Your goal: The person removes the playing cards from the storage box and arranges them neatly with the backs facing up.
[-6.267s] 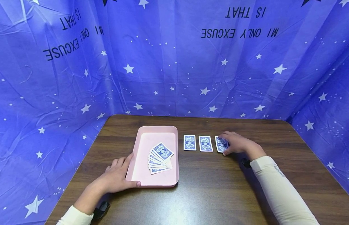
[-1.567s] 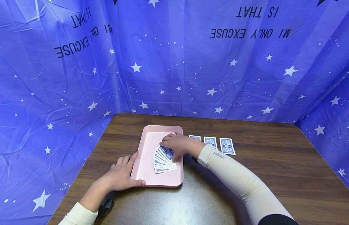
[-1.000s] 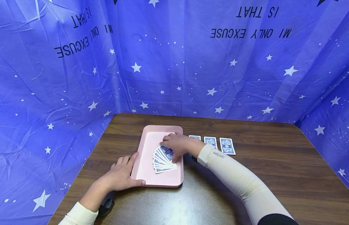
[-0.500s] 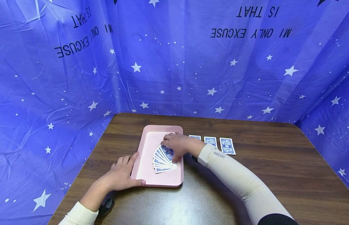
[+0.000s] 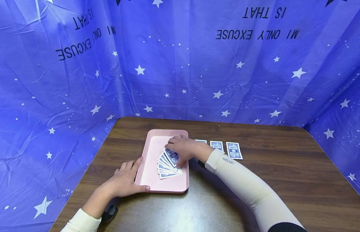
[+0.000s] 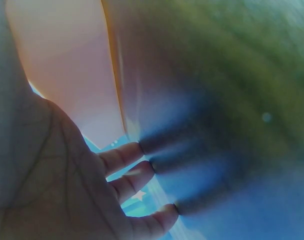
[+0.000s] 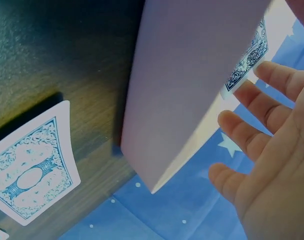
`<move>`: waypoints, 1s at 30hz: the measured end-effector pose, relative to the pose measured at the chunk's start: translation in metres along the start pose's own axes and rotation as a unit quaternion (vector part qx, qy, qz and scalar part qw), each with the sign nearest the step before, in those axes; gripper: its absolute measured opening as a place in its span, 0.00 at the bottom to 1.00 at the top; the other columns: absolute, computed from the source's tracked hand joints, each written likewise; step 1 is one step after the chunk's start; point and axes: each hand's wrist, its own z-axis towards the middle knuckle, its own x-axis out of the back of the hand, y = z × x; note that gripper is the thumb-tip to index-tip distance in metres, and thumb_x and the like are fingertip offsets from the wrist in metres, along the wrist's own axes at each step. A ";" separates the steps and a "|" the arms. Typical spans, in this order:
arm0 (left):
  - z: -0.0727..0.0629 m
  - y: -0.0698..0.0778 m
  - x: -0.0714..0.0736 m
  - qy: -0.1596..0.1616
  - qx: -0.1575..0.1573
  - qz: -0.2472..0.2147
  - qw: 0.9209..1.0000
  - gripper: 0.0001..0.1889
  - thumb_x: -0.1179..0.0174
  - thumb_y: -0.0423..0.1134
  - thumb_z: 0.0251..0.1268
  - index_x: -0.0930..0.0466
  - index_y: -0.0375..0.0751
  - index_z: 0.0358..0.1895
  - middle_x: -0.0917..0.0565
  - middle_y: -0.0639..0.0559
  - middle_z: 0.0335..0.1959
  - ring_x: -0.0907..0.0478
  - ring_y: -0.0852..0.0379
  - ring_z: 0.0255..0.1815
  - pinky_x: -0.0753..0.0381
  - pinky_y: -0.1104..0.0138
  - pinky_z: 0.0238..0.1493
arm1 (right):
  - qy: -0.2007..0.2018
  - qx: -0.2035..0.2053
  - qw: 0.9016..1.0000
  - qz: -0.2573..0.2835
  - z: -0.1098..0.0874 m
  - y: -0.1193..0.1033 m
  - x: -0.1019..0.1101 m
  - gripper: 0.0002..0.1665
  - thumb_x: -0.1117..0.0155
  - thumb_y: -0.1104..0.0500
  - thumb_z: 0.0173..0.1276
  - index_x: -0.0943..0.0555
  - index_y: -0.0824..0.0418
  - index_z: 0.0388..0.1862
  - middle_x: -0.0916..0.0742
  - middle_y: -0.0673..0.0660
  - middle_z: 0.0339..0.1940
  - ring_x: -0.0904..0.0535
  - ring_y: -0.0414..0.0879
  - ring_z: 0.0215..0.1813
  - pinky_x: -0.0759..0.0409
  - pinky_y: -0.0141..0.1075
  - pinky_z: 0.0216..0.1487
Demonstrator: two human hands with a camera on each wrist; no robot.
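Note:
Inside a pink tray [image 5: 151,151] lies a face-down fan of blue-backed playing cards [image 5: 165,169]. My right hand [image 5: 187,149] reaches over the tray's right wall and pinches the uppermost playing card [image 5: 172,156], thumb at its near edge and fingertips at its far edge. In the right wrist view, fingertips meet the edge of that patterned card [image 7: 249,60], partly hidden by the tray wall [image 7: 177,90]. My left hand [image 5: 122,183] rests against the tray's left side, with its thumb at the near rim. Its fingers [image 6: 127,182] extend fairly straight in the left wrist view.
To the tray's right, three face-down cards lie in a row: a right one [image 5: 234,150], a middle one [image 5: 216,145] and a left one [image 5: 200,141] partly hidden by the right arm. A blue starry curtain [image 5: 180,80] surrounds the brown wooden table [image 5: 273,180].
My right hand has gone from the rightmost card of the row to the fan in the tray. The uppermost card has lately shifted slightly on the fan. The left hand keeps its place.

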 end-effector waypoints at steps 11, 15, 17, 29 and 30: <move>0.001 0.002 0.001 -0.014 0.014 0.002 1.000 0.65 0.38 0.78 0.43 0.51 0.38 0.79 0.33 0.33 0.67 0.38 0.34 0.67 0.34 0.36 0.55 | 0.029 -0.004 0.999 -0.030 -0.016 -0.004 0.005 0.55 0.26 0.32 0.52 0.33 0.51 0.75 0.26 0.51 0.66 0.37 0.48 0.71 0.46 0.52 0.71; 0.000 0.002 0.000 -0.009 0.012 0.003 1.000 0.65 0.37 0.78 0.43 0.51 0.38 0.79 0.33 0.34 0.66 0.38 0.34 0.66 0.34 0.36 0.54 | 0.051 -0.003 0.998 -0.026 -0.026 -0.005 0.007 0.54 0.25 0.32 0.52 0.32 0.52 0.74 0.25 0.52 0.65 0.37 0.49 0.71 0.47 0.53 0.73; 0.000 0.002 -0.001 -0.006 0.010 0.005 1.000 0.65 0.37 0.78 0.43 0.50 0.38 0.79 0.32 0.33 0.66 0.38 0.34 0.66 0.34 0.36 0.54 | 0.065 -0.003 0.998 -0.015 -0.031 -0.005 0.009 0.54 0.23 0.34 0.51 0.30 0.53 0.73 0.24 0.53 0.63 0.36 0.50 0.70 0.46 0.54 0.73; 0.000 0.002 0.000 -0.005 0.011 0.000 1.000 0.65 0.38 0.78 0.43 0.50 0.38 0.79 0.33 0.33 0.67 0.38 0.33 0.67 0.35 0.36 0.55 | 0.109 -0.045 0.992 0.050 -0.061 0.017 0.004 0.54 0.20 0.39 0.47 0.29 0.56 0.71 0.24 0.56 0.62 0.34 0.54 0.70 0.47 0.60 0.71; 0.000 0.003 0.001 -0.005 0.011 0.000 1.000 0.65 0.38 0.78 0.43 0.51 0.38 0.79 0.33 0.33 0.67 0.39 0.34 0.67 0.35 0.37 0.55 | 0.111 -0.049 0.991 0.054 -0.064 0.020 0.002 0.54 0.19 0.39 0.47 0.29 0.57 0.72 0.24 0.57 0.62 0.34 0.54 0.69 0.47 0.60 0.71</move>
